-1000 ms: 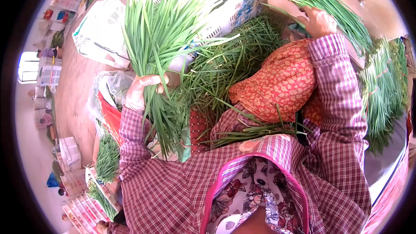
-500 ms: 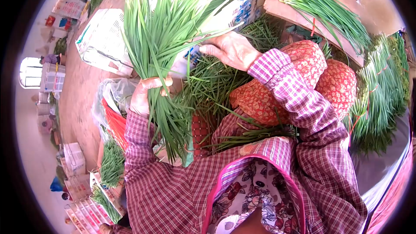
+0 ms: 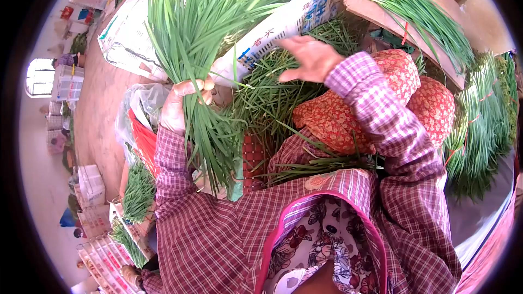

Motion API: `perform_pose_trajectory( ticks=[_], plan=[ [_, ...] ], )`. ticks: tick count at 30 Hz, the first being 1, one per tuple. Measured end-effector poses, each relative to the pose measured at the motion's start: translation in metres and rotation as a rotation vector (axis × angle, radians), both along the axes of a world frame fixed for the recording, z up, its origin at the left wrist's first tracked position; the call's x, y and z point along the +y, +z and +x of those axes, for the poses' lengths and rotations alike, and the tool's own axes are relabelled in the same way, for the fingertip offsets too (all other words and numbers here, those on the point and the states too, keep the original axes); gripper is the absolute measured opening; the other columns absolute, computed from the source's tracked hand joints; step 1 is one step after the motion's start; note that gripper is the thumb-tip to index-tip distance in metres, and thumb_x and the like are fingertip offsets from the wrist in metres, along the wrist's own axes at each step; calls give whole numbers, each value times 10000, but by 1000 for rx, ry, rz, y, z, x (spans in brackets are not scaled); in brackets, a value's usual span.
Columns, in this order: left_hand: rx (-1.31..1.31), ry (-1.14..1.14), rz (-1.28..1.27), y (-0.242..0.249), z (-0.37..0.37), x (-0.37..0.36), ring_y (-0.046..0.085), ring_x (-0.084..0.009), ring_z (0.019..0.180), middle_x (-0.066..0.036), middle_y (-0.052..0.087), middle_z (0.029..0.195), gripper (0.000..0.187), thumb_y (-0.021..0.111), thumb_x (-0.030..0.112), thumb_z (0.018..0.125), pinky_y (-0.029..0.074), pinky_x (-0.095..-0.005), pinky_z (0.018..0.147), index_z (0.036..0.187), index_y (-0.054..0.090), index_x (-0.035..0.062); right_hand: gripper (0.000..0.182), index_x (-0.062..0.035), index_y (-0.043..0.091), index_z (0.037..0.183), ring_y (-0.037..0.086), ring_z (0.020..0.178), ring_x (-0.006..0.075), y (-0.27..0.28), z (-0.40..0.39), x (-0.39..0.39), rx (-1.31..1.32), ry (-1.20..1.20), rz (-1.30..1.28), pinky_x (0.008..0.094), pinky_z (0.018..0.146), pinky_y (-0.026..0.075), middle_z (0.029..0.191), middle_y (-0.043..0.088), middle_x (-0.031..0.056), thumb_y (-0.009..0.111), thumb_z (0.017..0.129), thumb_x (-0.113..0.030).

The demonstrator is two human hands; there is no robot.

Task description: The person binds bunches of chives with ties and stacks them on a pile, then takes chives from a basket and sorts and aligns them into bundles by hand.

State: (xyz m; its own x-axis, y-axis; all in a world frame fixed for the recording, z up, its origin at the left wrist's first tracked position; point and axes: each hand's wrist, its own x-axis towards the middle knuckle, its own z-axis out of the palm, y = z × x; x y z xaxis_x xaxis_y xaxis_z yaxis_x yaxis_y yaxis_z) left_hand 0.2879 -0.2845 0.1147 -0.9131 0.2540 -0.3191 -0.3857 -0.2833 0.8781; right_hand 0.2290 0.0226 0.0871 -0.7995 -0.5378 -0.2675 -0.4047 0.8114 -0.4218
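Observation:
My left hand (image 3: 188,91) is wrapped round the middle of a big bunch of garlic chives (image 3: 190,38). The bunch stands nearly upright, fanning out above the fist and drooping below it. To the right, my right hand (image 3: 311,60) hovers with thumb and fingers apart and nothing in it, slightly blurred. Under it lies a heap of loose green leaves (image 3: 267,98), beside my knees in red floral cloth (image 3: 338,122). A white plastic basket (image 3: 289,19) with blue print is behind the bunch, with more chives in it.
A tied bunch of chives (image 3: 419,16) lies on a board (image 3: 359,0) at upper right. More tied bunches (image 3: 479,125) stack at far right. By my left forearm are a clear plastic bag (image 3: 136,103) and red strips (image 3: 143,141). White crates (image 3: 92,185) and people are farther left.
My right hand has moved away from the bunch to the right, and its fingers have spread. The left hand keeps its hold on the chives, shifted slightly up in view.

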Motion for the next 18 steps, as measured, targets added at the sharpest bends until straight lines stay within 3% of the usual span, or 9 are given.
perform_pose_trajectory(
  ticks=[2,5,8,9,10,11,14,15,18],
  plan=[
    [-21,-16,26,0,-2,3,537,-147,666,-83,631,854,407,726,219,717,452,-285,670,1010,613,-41,999,-102,200,1492,273,1388,355,-9,3,-32,60,159,-218,486,1153,221,1491,304,205,645,752,-603],
    [24,-38,11,3,-2,8,535,-150,671,-85,629,820,399,697,245,742,445,-284,674,1002,629,-50,611,-28,500,1273,577,1103,349,-18,10,-57,-23,215,-589,421,946,462,1199,583,235,581,884,-492],
    [73,-85,-202,2,-1,2,536,-151,677,-83,617,740,443,627,328,776,437,-284,678,969,678,-67,354,-81,661,757,648,678,301,-31,11,-46,50,174,-572,414,694,507,639,642,87,510,943,-341],
    [98,-47,-225,4,0,5,543,-149,671,-80,625,767,425,650,315,751,438,-278,667,954,674,-58,311,-86,669,796,635,617,314,-55,5,-34,428,207,-468,428,644,514,589,618,99,502,933,-310],
    [67,-27,-196,6,1,7,549,-149,672,-77,627,780,408,660,308,742,439,-273,659,941,673,-49,240,-104,688,802,631,590,301,-48,-2,-17,447,169,-259,436,579,516,626,634,116,527,904,-252],
    [32,-8,-166,6,2,7,555,-148,673,-74,630,793,392,670,301,734,440,-267,650,927,673,-40,321,-126,672,617,654,598,263,-54,-5,1,581,39,-231,387,569,528,623,653,103,594,870,-307],
    [3,-4,-70,3,4,-5,566,-147,685,-75,640,842,361,693,252,737,454,-270,644,966,656,-25,182,-137,722,881,682,802,167,-28,-26,36,163,-179,589,354,658,528,858,709,32,589,899,-261],
    [-11,17,-54,3,4,-8,568,-148,686,-77,643,853,365,698,237,741,461,-276,648,990,650,-26,258,-131,725,878,674,872,182,-42,-39,56,103,-198,591,366,736,515,888,710,35,633,858,-371],
    [-6,49,-31,2,4,-13,580,-159,693,-92,656,875,373,704,211,747,474,-282,660,1016,637,-39,744,-118,558,1254,612,1081,272,-19,-36,62,30,-193,435,432,924,453,1147,638,150,623,753,-664]
  ],
)
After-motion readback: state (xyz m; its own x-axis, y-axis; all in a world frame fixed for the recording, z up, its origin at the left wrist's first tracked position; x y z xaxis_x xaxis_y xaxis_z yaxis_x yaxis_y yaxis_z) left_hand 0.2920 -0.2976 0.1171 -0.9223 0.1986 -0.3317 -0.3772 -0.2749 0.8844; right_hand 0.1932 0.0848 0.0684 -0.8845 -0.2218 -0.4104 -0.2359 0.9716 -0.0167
